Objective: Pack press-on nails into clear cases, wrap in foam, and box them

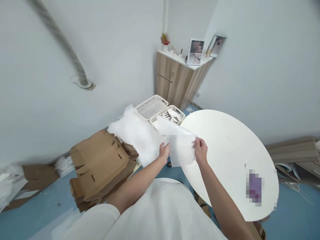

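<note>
A thin, translucent white sheet (183, 151) hangs between my hands, its upper part folded over towards the far left. My right hand (200, 150) pinches its right edge between thumb and fingers, just over the round table's left side. At the sheet's left edge is my left hand (164, 152), its fingers closed against the material and partly hidden by it. Whether the sheet is a single layer or a bag, I cannot tell. A pile of similar white sheets (140, 138) lies to the left, beyond my left forearm.
Flattened brown cardboard boxes (100, 163) are stacked on the left. Behind the sheet sit two white plastic baskets (141, 115), the nearer one holding small packets (172, 115). A round white table (225, 143) stands right, bearing a blurred purple item (255, 187). A wooden cabinet (175, 76) fills the corner.
</note>
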`<state>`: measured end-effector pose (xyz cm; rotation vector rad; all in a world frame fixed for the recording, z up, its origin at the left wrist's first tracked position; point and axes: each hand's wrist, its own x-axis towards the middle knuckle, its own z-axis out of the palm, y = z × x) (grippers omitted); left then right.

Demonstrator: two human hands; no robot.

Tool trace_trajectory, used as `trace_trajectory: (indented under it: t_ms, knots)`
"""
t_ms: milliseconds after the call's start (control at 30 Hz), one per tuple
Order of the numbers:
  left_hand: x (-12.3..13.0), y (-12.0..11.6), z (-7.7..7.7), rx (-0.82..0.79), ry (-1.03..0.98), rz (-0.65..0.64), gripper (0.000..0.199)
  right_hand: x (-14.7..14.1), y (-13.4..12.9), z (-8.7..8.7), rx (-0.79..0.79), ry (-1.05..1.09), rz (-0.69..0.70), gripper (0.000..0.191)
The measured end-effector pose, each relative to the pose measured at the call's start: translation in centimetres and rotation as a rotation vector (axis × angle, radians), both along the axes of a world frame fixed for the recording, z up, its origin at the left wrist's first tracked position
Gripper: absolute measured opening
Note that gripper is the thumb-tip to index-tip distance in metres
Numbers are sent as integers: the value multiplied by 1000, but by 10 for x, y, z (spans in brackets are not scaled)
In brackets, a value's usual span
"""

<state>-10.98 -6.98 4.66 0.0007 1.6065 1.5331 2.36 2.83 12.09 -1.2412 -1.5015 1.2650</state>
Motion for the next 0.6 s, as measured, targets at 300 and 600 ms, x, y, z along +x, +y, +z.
trace_trajectory:
  t_ms: [300, 600]
  knots:
    - [96, 66, 8, 69, 75, -180, 42, 144, 16, -26, -83, 68, -316, 39]
    - [153, 93, -20, -126, 407, -448, 42, 247, 0, -85, -241, -260, -269, 45]
